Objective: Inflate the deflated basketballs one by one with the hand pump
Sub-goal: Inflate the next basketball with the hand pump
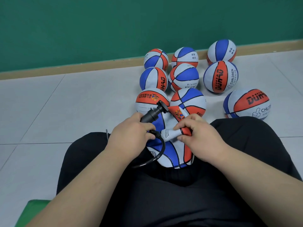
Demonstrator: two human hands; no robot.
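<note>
A deflated, crumpled basketball [172, 154] in red, white and blue lies on my lap between my knees. My right hand [198, 136] pinches a raised fold of its skin. My left hand [131, 135] grips the black hand pump [152, 114] together with the end of its black hose [157, 154], which sits against the pinched fold. The pump's T-handle points away from me toward the balls on the floor. The hose loops down over the flat ball. The needle itself is hidden by my fingers.
Several round basketballs [220, 77] in the same colours sit on the grey tiled floor [65, 104] ahead, near a green wall [114, 27] with a tan skirting. My legs in black trousers [164, 194] fill the foreground. A green seat edge [32, 208] shows bottom left.
</note>
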